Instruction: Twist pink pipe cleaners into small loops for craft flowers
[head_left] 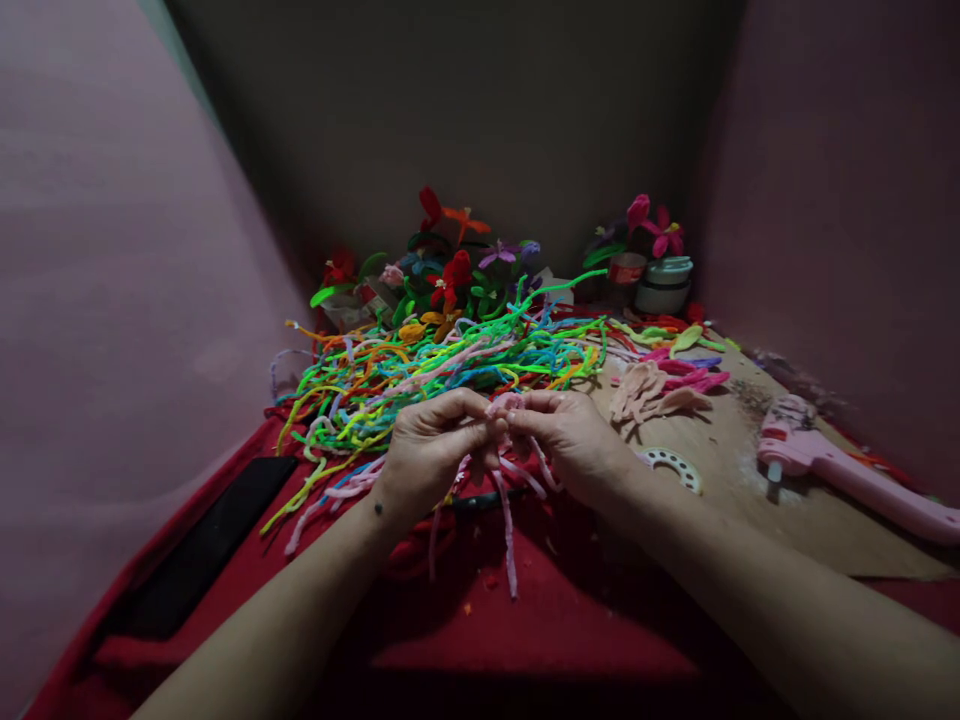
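My left hand (442, 440) and my right hand (574, 435) meet over the front of the work area, fingers pinched together. Between their fingertips is a pale pink pipe cleaner (509, 540), bunched into a small shape at the top, with a tail dangling below. Both hands grip it, though my fingers hide part of the bunched piece. Just behind them spreads a big heap of multicoloured pipe cleaners (450, 365). More pink strands lie under and beside my hands.
A pink glue gun (840, 460) rests on a brown board (750, 510) at right, near beige petal pieces (645, 395) and a white ring with holes (675, 468). A black phone-like slab (206, 545) lies left on red cloth (540, 620). Pipe-cleaner flowers (450, 275) stand behind.
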